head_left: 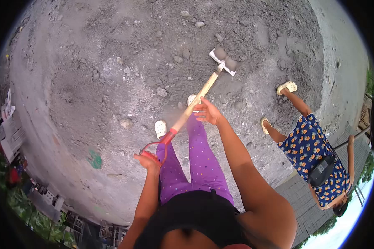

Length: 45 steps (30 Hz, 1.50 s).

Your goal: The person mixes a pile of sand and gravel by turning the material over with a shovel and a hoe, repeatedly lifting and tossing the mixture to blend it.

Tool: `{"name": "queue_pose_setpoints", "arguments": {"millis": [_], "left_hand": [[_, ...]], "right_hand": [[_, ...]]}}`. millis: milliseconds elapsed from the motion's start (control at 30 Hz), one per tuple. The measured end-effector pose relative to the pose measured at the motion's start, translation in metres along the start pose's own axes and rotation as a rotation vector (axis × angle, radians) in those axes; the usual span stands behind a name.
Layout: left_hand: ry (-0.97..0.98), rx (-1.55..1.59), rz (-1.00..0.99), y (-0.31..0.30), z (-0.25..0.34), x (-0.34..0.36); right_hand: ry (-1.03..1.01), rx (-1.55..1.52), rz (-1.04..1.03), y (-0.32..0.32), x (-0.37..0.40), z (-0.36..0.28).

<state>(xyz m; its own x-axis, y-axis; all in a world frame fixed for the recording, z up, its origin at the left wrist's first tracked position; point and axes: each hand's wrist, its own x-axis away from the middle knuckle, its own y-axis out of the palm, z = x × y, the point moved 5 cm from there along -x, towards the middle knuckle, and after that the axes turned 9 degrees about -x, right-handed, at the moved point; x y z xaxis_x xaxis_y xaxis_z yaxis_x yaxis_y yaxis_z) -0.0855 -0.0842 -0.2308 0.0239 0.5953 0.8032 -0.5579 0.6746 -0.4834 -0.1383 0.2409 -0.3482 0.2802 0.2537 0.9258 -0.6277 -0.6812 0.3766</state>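
Note:
A shovel [202,92] with a wooden shaft and a red D-shaped grip slants from lower left to upper right. Its pale blade [223,62] rests on or just above grey gravelly ground, with grey material on it. My left hand [148,161] is closed round the red grip at the near end. My right hand [207,112] is beside the middle of the shaft, its fingers spread and the thumb near the wood; it does not wrap the shaft.
Another person in a blue flowered dress [313,145] stands at the right, holding a pole. Stones such as one rock [126,123] lie about on the gravel. A green patch [94,159] marks the ground at left. Buildings and plants line the lower left edge.

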Motion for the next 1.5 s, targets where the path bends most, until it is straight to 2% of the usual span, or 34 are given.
{"name": "queue_pose_setpoints", "arguments": {"millis": [33, 100, 133, 200, 267, 300, 400, 467, 567, 600, 667, 700, 800, 867, 900, 933, 1000, 1067, 1100, 1133, 1233, 1300, 1333, 1400, 1433, 1467, 1500], "left_hand": [[-0.019, 0.018, 0.024, 0.0, -0.005, -0.016], [0.016, -0.003, 0.046, 0.005, -0.012, -0.026], [0.058, -0.011, 0.072, 0.005, -0.014, -0.026], [0.094, -0.07, 0.13, 0.001, -0.023, -0.025], [0.158, -0.118, 0.185, -0.002, -0.024, -0.015], [0.195, -0.156, 0.169, -0.01, -0.03, -0.024], [0.151, -0.224, 0.134, -0.023, -0.041, -0.036], [0.043, -0.186, 0.084, -0.033, -0.055, -0.054], [-0.042, -0.2, 0.023, -0.085, -0.086, -0.085], [-0.033, -0.181, 0.018, -0.105, -0.092, -0.094], [-0.17, -0.212, -0.017, -0.159, -0.112, -0.108], [-0.174, -0.167, -0.016, -0.186, -0.113, -0.116], [-0.14, -0.102, -0.003, -0.27, -0.108, -0.142], [-0.193, -0.135, -0.006, -0.325, -0.109, -0.166], [-0.197, -0.117, -0.003, -0.354, -0.112, -0.176], [-0.271, -0.075, -0.011, -0.383, -0.12, -0.183], [-0.351, -0.024, -0.019, -0.437, -0.139, -0.185], [-0.522, 0.099, -0.074, -0.48, -0.173, -0.172], [-0.546, 0.106, -0.07, -0.496, -0.201, -0.175], [-0.629, 0.223, -0.213, -0.516, -0.249, -0.194], [-0.797, 0.08, -0.288, -0.513, -0.277, -0.174], [-0.854, 0.056, -0.294, -0.515, -0.281, -0.176], [-0.904, 0.018, -0.292, -0.517, -0.284, -0.176], [-0.778, 0.273, -0.152, -0.513, -0.271, -0.192], [-0.678, 0.417, -0.115, -0.508, -0.257, -0.2], [-0.69, 0.384, -0.146, -0.509, -0.246, -0.203], [-0.685, 0.435, -0.067, -0.518, -0.236, -0.212]], "right_hand": [[0.01, -0.003, 0.0, -0.015, -0.034, -0.004], [-0.031, 0.0, 0.442, -0.065, -0.085, -0.014], [-0.012, -0.002, 0.448, -0.071, -0.103, -0.021], [-0.127, -0.557, 0.306, -0.067, -0.145, -0.031], [-0.177, -0.66, 0.019, -0.077, -0.17, -0.043], [-0.156, -0.668, 0.027, -0.079, -0.175, -0.037], [-0.139, -0.645, 0.061, -0.07, -0.169, -0.028], [-0.192, -0.523, 0.253, -0.079, -0.167, -0.018], [-0.221, -0.409, 0.356, -0.09, -0.149, 0.03], [-0.207, -0.385, 0.346, -0.074, -0.13, 0.047], [-0.241, -0.314, 0.328, -0.054, -0.115, 0.086], [-0.198, -0.33, 0.403, -0.038, -0.108, 0.111], [-0.224, -0.309, 0.389, 0.024, -0.089, 0.179], [-0.246, -0.253, 0.395, 0.065, -0.081, 0.221], [-0.242, -0.206, 0.457, 0.089, -0.075, 0.244], [-0.239, -0.159, 0.52, 0.109, -0.073, 0.268], [-0.21, -0.086, 0.481, 0.149, -0.078, 0.319], [-0.141, 0.029, 0.402, 0.188, -0.078, 0.369], [-0.111, 0.087, 0.358, 0.207, -0.079, 0.387], [-0.142, 0.188, 0.304, 0.24, -0.073, 0.395], [-0.291, 0.543, 0.095, 0.315, -0.076, 0.429], [-0.309, 0.782, 0.088, 0.364, -0.069, 0.443], [-0.303, 0.795, 0.09, 0.379, -0.067, 0.451], [-0.238, 0.434, 0.004, 0.401, -0.062, 0.463], [-0.257, 0.426, 0.022, 0.408, -0.059, 0.457], [-0.181, 0.405, 0.006, 0.41, -0.054, 0.451], [-0.11, 0.376, 0.001, 0.405, -0.05, 0.441]]}}
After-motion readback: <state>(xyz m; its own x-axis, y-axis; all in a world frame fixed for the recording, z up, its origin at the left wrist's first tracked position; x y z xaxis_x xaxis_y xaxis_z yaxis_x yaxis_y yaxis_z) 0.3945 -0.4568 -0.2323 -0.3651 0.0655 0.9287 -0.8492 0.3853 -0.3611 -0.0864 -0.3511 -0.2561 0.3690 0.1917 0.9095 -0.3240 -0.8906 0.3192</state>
